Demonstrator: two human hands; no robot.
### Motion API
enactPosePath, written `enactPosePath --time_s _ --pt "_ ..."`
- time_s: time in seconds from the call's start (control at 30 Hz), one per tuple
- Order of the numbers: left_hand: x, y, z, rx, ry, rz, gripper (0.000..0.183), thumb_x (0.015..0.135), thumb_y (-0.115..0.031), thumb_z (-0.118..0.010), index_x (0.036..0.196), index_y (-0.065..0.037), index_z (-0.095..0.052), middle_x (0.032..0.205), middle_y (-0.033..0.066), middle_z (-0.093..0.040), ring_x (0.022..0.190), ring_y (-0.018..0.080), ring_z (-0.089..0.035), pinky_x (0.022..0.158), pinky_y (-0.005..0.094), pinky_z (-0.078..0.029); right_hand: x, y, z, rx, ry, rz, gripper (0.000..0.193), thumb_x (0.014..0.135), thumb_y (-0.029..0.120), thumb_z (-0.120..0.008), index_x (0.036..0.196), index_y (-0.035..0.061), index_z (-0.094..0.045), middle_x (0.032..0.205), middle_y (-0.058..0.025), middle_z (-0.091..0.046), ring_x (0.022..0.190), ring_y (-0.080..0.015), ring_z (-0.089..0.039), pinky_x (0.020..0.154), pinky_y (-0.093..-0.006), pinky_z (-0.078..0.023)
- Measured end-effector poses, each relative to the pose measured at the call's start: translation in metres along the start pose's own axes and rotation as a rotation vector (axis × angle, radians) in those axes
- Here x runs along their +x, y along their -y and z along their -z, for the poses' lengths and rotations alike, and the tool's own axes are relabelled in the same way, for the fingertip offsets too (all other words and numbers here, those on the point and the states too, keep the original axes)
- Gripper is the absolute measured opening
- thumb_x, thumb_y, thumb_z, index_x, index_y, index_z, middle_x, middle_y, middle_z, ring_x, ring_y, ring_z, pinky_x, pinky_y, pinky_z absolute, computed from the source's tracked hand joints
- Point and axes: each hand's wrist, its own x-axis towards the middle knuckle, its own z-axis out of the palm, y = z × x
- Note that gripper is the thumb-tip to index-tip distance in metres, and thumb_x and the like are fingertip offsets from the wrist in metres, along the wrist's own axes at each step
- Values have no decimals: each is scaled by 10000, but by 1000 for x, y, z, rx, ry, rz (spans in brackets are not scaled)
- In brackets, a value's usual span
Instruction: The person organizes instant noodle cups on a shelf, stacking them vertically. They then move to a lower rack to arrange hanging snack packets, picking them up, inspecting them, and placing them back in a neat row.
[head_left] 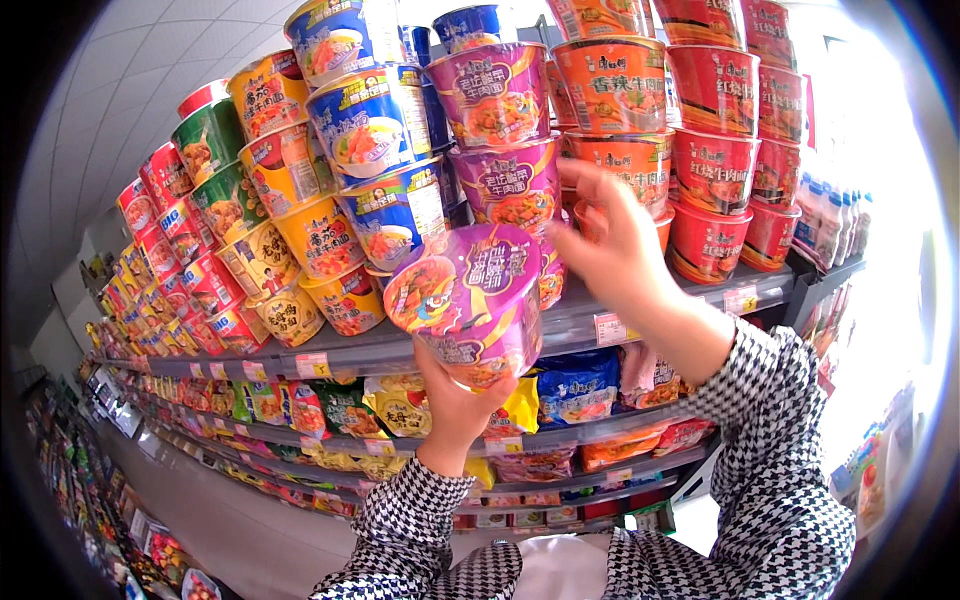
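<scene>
A purple instant noodle cup is held up in front of the shelf, tilted so its round lid faces me. My left hand grips it from below, fingers partly hidden behind and under the cup. To its right, my right hand is raised with fingers apart and nothing in them, close to the stacked purple noodle cups. The held cup hides the lower part of that purple stack. Blue noodle cups stand left of the stack, and orange noodle cups stand right of it.
Red noodle cups are piled at the right, beside bottles near the shelf end. Yellow cups continue leftward. The grey shelf edge carries price tags. Lower shelves hold bagged noodles. Another product rack lines the aisle's left side.
</scene>
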Motion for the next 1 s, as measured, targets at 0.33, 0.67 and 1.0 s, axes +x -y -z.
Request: enactPosePath --time_s 0.33,0.67,1.0 --pt "39 -34 -38 24 5 -23 1127 738 -153 -848 1539 -43 -62 1433 146 -382 1303 231 -470 1058 375 -435 119 30 0 -612 -205 660 477 808 221 -736 1257 115 -619 1221 -133 -580 1210 -330 -513 1015 -432 -471" --pt "47 -39 -48 120 9 -11 1131 743 -228 -863 1543 -42 -86 1457 156 -379 1307 238 -478 1061 373 -438 140 32 0 -770 -30 601 533 810 271 -759 1298 122 -604 1216 -109 -586 1158 -296 -555 983 -421 -481" --pt "50 -28 -49 155 2 -27 1137 748 -218 -857 1549 -47 -68 1481 161 -369 1327 239 -469 1072 372 -430 140 41 2 -572 -11 529 497 742 234 -829 1138 36 -604 1162 -192 -533 1161 -372 -477 1000 -434 -443"
